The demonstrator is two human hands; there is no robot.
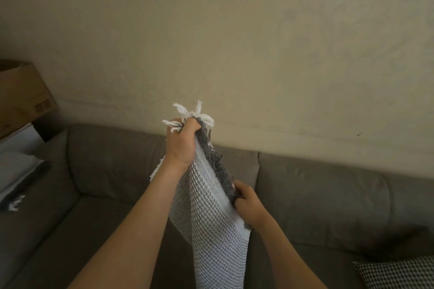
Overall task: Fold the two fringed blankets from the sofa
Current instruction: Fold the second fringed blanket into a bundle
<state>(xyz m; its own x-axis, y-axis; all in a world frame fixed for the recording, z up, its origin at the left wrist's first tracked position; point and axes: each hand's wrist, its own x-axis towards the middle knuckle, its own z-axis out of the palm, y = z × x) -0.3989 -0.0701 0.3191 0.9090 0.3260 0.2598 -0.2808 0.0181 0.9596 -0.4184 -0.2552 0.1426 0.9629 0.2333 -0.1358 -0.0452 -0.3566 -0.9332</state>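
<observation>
Gripping status?
Reply: left hand [182, 145] clenches blanket [211, 230] top, frame centre; right hand [249, 206] pinches its grey fringe, just lower right. A second blanket [18, 176] lies on sofa [328, 195], left edge.

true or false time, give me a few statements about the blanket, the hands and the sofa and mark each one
1. The left hand grips the grey-and-white waffle-knit fringed blanket higher up than the right hand. True.
2. The right hand hangs open. False: it grips the blanket's dark grey fringe.
3. The blanket lies flat on the grey-brown fabric sofa. False: it hangs from both hands.
4. A black-and-white checked cushion lies on the sofa to the right of the hands. True.
</observation>
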